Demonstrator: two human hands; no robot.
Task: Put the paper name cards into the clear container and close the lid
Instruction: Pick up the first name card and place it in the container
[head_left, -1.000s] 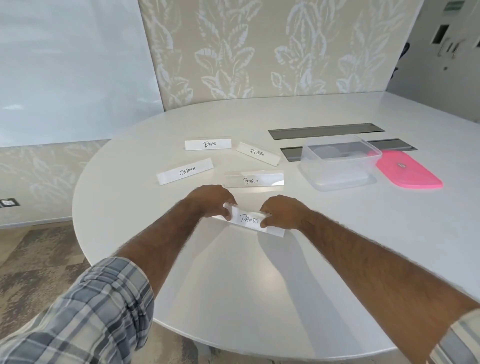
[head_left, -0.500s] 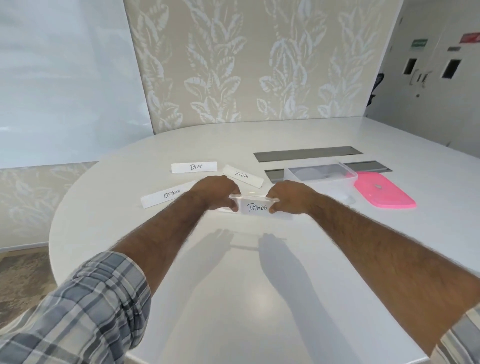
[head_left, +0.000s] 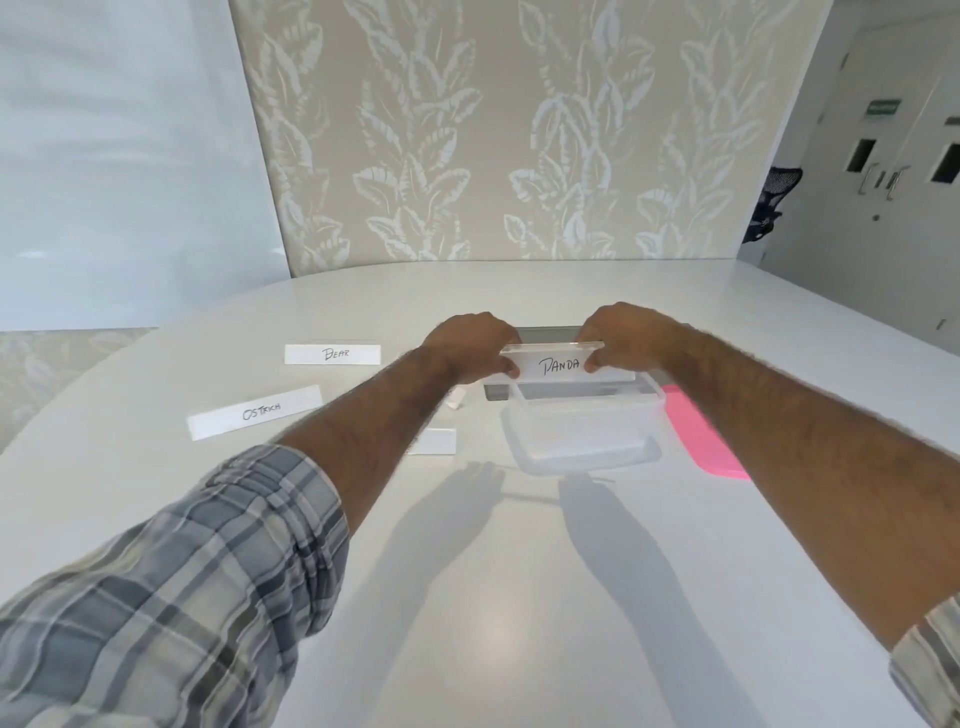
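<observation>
Both hands hold the "Panda" name card (head_left: 558, 365) by its ends, upright, lifted above the far side of the clear container (head_left: 584, 431). My left hand (head_left: 470, 347) pinches the card's left end and my right hand (head_left: 626, 335) its right end. The container stands open on the white table (head_left: 493, 597). Its pink lid (head_left: 701, 441) lies flat just to its right, partly behind my right forearm. The "Bear" card (head_left: 332, 354) and the "Ostrich" card (head_left: 254, 412) lie flat at the left. My left forearm hides most of two other cards (head_left: 434, 440).
A dark cable slot (head_left: 545, 332) in the table shows behind my hands. A leaf-patterned wall panel and a whiteboard stand beyond the table's far edge. A dark office chair (head_left: 774, 202) stands at the far right near white doors.
Both hands have lifted the "Panda" card off the table and carried it forward and to the right, from in front of me to above the clear container.
</observation>
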